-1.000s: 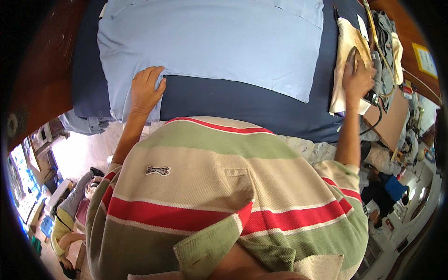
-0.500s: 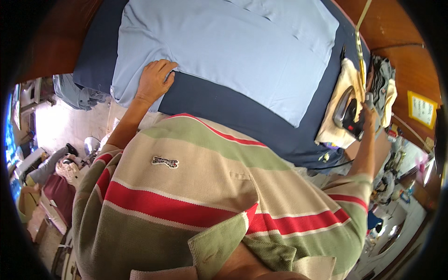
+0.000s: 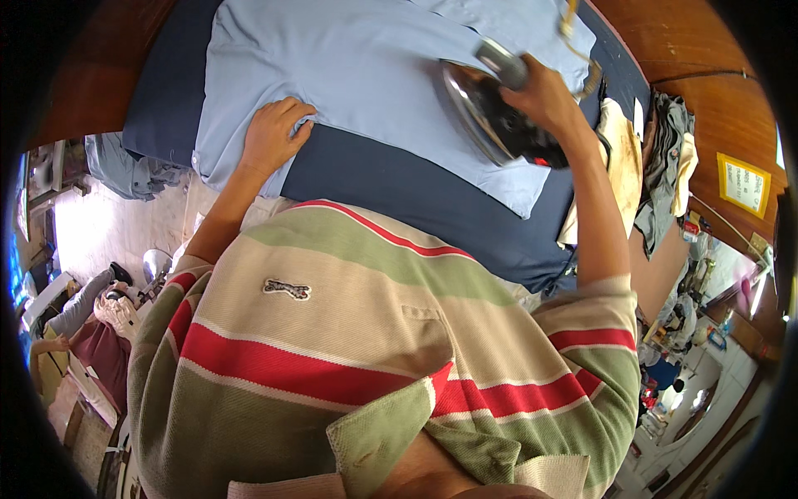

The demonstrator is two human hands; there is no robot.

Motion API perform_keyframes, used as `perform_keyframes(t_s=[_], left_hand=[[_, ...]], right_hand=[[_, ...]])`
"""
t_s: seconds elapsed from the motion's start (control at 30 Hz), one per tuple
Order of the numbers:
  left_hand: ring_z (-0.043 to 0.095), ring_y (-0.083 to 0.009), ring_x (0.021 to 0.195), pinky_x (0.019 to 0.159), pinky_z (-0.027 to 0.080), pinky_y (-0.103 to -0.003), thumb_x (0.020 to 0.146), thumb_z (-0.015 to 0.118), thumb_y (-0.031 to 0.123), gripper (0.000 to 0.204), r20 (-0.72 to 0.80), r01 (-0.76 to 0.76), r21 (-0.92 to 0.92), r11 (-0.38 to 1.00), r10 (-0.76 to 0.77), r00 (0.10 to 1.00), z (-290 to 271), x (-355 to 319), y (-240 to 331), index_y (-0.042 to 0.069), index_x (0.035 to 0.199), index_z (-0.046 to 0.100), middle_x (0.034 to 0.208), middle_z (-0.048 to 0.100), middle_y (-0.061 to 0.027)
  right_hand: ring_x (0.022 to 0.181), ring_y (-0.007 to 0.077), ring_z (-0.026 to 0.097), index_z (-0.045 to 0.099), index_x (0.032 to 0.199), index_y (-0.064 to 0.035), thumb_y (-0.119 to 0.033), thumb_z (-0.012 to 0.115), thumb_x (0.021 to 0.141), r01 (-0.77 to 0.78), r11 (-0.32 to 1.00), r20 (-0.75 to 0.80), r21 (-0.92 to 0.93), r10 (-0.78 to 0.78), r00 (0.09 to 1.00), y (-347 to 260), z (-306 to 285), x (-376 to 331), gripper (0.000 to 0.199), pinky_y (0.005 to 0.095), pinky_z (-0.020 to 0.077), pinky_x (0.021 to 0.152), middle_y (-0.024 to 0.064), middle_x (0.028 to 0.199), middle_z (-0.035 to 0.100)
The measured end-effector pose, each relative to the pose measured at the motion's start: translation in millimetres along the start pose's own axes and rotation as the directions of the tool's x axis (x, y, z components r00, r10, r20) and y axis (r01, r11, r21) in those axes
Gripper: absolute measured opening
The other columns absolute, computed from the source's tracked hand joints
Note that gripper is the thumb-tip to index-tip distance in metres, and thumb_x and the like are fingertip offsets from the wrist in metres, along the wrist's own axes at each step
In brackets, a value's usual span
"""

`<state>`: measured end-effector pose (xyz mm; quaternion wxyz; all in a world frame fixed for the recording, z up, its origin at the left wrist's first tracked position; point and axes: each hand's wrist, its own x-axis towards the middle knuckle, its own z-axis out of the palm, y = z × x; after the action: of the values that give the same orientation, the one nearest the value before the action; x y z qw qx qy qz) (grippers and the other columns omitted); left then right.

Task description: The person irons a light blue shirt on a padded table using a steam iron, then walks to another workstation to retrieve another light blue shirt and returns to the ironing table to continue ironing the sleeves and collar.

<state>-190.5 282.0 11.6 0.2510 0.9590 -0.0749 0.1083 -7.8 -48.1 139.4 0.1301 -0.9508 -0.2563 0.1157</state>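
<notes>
A table (image 3: pixel 399 191) under a dark blue cover fills the upper middle, and everything else is placed from it. A light blue shirt (image 3: pixel 366 75) lies spread flat across most of the table, its lower hem running aslant so that a strip of blue cover shows between the shirt and the person's striped polo (image 3: pixel 357 349). A heap of cloths (image 3: pixel 644 158), cream and grey, sits at the table's right end, just beside the shirt. The iron (image 3: pixel 490 112) is over the shirt's right part, tilted so its shiny soleplate faces left and down; whether it touches the shirt cannot be told. The right hand (image 3: pixel 544 96) grips the iron's handle from above, fingers (image 3: pixel 532 79) wrapped tight round it, and a cord (image 3: pixel 582 50) runs up from the iron toward the table's far edge. The left hand (image 3: pixel 270 133) lies palm down on the shirt's lower left edge, near the table's front, its fingers (image 3: pixel 295 112) spread and slightly bent, pressing the cloth and holding nothing. The iron is well apart from the left hand.
</notes>
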Motion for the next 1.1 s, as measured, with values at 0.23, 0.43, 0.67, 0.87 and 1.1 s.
perform_keyframes(t_s=[0.23, 0.43, 0.67, 0.87, 1.1], left_hand=[[0.054, -0.0245, 0.079, 0.071, 0.042, -0.035, 0.076, 0.061, 0.009, 0.009, -0.018, -0.108, -0.058, 0.992, 0.107, 0.994, 4, -2, -6, 0.008, 0.085, 0.062, 0.084, 0.055, -0.0044], [0.054, -0.0225, 0.081, 0.073, 0.042, -0.035, 0.071, 0.059, 0.004, 0.017, 0.002, -0.142, 0.005, 0.990, 0.142, 0.990, -10, -11, -8, 0.009, 0.086, 0.060, 0.084, 0.053, -0.0035], [0.054, -0.0237, 0.085, 0.077, 0.042, -0.037, 0.069, 0.055, 0.002, 0.020, 0.070, 0.016, 0.071, 0.997, -0.021, 0.997, -25, -25, -6, 0.010, 0.087, 0.057, 0.085, 0.053, -0.0043], [0.054, -0.0254, 0.088, 0.078, 0.042, -0.038, 0.069, 0.054, 0.002, 0.017, 0.085, 0.139, 0.067, 0.988, -0.144, 0.986, -25, -28, -7, 0.007, 0.085, 0.057, 0.086, 0.055, -0.0054], [0.055, -0.0228, 0.084, 0.076, 0.042, -0.037, 0.071, 0.053, 0.008, 0.013, 0.008, 0.156, 0.020, 0.988, -0.156, 0.988, -20, -30, -12, 0.009, 0.084, 0.057, 0.083, 0.054, -0.0041]], right_hand=[[0.080, 0.0371, 0.062, 0.057, 0.104, -0.0027, -0.026, 0.061, 0.068, 0.152, 0.988, 0.036, 0.020, -0.152, 0.988, -65, 33, 62, 0.043, 0.0400, 0.0482, 0.072, 0.0233, 0.087, 0.063], [0.073, 0.0375, 0.061, 0.055, 0.102, -0.0089, -0.023, 0.059, 0.068, 0.408, 0.912, 0.320, -0.039, -0.375, 0.870, -105, 45, -11, 0.036, 0.0449, 0.0485, 0.066, 0.0195, 0.075, 0.063], [0.076, 0.0354, 0.062, 0.055, 0.103, -0.0082, -0.024, 0.062, 0.069, 0.213, 0.977, 0.252, 0.013, -0.209, 0.945, -126, 44, -16, 0.038, 0.0425, 0.0494, 0.069, 0.0181, 0.077, 0.064], [0.077, 0.0361, 0.062, 0.055, 0.103, -0.0065, -0.022, 0.060, 0.069, 0.308, 0.949, 0.245, 0.069, -0.315, 0.917, -161, 58, -5, 0.038, 0.0444, 0.0494, 0.068, 0.0189, 0.079, 0.064], [0.074, 0.0373, 0.062, 0.055, 0.095, -0.0040, -0.024, 0.062, 0.072, 0.291, 0.957, 0.314, -0.010, -0.274, 0.909, -167, 54, -6, 0.032, 0.0465, 0.0495, 0.065, 0.0196, 0.076, 0.064]])
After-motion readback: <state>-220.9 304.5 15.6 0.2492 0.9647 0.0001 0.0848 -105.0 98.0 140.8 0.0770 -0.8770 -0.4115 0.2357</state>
